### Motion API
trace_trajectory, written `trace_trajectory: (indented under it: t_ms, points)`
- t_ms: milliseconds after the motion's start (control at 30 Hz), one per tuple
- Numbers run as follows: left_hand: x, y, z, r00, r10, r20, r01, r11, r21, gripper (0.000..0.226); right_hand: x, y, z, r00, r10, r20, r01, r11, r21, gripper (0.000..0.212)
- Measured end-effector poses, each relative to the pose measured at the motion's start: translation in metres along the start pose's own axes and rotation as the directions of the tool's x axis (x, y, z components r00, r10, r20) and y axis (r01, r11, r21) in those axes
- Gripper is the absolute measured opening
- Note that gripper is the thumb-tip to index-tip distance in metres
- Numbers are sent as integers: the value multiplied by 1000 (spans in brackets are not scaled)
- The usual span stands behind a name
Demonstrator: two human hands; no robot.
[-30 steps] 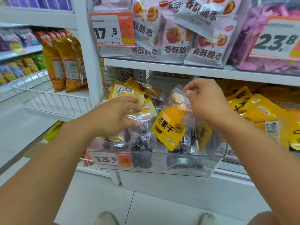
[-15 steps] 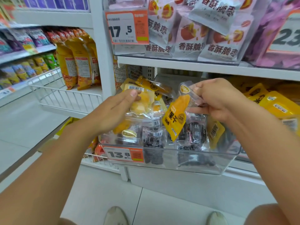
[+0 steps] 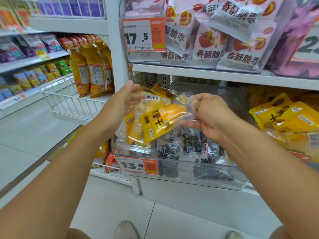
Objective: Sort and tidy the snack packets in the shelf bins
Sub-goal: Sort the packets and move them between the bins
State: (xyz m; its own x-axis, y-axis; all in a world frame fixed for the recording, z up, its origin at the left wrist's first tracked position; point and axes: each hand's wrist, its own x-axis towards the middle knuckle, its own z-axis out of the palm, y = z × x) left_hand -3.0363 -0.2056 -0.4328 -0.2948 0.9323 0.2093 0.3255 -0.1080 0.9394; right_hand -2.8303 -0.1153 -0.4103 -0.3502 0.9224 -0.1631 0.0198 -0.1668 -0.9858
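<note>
the yellow-and-clear plastic mango snack packet (image 3: pixel 160 121) hangs above the left half of the clear plastic shelf bin (image 3: pixel 215 176), lifted out over the dark packets, and the right hand (image 3: pixel 209 116) pinches its clear top corner between thumb and curled fingers. that corner grip lets the packet dangle slantwise, printed face out, so i'd say it's being pulled free to go with its own kind. the left hand (image 3: pixel 123 102) is spread open, fingers straight, palm turned towards a second yellow mango packet (image 3: pixel 151 102) just behind the first; it looks to be touching or steadying that one, though i can't tell if there's real contact.

down in the bin, along its front wall, lie small dark plum packets (image 3: pixel 172 149), glossy film with white barcode stickers, crumpled and overlapping. an orange-and-white price tag (image 3: pixel 138 165) sits on the bin's front left corner. to the right edge of the same shelf, a heap of matching yellow mango packets (image 3: pixel 283 118) rests in the next bin, the likely home for the held one. everything here is thin, crinkly, shiny film, soft-cornered pouches that slide on each other, so a loose pinch could let the packet slip. above, white-and-pink jujube snack bags (image 3: pixel 224 40) fill the upper shelf.
</note>
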Motion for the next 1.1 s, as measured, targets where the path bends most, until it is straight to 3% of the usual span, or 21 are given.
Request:
trace_trajectory:
  t_ms: [67,100,167,233,267,300,367,400,500,600,700,733,767,833,900,1000,1067,1100]
  points:
    - [-4,6,-4,999,50,1,-49,979,200,59,7,5,19,1000,-5,30,5,1000,14,15]
    - [-8,8,-5,994,62,93,-93,925,369,72,11,6,28,999,-23,48,22,1000,13,13]
    - [-15,11,-1,972,33,233,-181,737,651,92,17,6,42,991,-53,120,55,998,-12,15]
    - [-10,8,5,969,22,246,-216,553,805,92,23,6,43,983,-135,124,156,971,-179,25]
    - [-9,9,10,978,6,206,-185,469,864,87,27,6,36,966,-245,76,255,884,-392,27]
    - [-7,8,14,990,-9,138,-123,398,909,82,31,7,23,927,-373,51,319,707,-631,25]
    - [-5,5,24,999,-28,-30,37,327,944,78,34,7,-7,877,-478,55,222,300,-928,9]
    - [-4,5,30,993,-16,-113,112,331,937,80,32,7,-22,893,-447,45,138,177,-975,5]
    - [-1,5,45,972,19,-235,218,314,924,88,29,14,-49,971,-235,-50,-62,-46,-997,19]
    - [3,2,50,975,-14,-224,217,307,927,97,27,18,-52,988,-149,-35,-59,-163,-985,12]
    - [4,-2,52,988,-41,-146,151,363,919,102,32,16,-53,991,-130,-32,-55,-179,-982,21]
    - [3,-3,54,993,-47,-112,122,378,918,101,31,16,-54,993,-118,-24,-44,-171,-984,13]
    - [3,-4,55,995,-57,-80,96,383,919,100,31,17,-55,994,-109,-22,-37,-138,-990,8]
    - [3,-6,56,995,-88,-38,67,368,928,97,25,14,-55,992,-120,-28,-38,-83,-996,20]
    - [3,-9,54,994,-114,-6,47,359,932,94,12,5,-53,971,-239,-21,-41,-80,-996,7]
    - [2,-17,51,993,-107,52,-9,366,930,95,-5,-13,-49,892,-449,38,25,-36,-999,12]
    - [2,-23,50,996,-69,61,-32,367,930,97,-10,-14,-45,847,-522,100,172,92,-981,11]
    - [1,-25,51,997,-52,62,-39,366,930,96,-12,-11,-41,843,-525,115,261,214,-941,18]
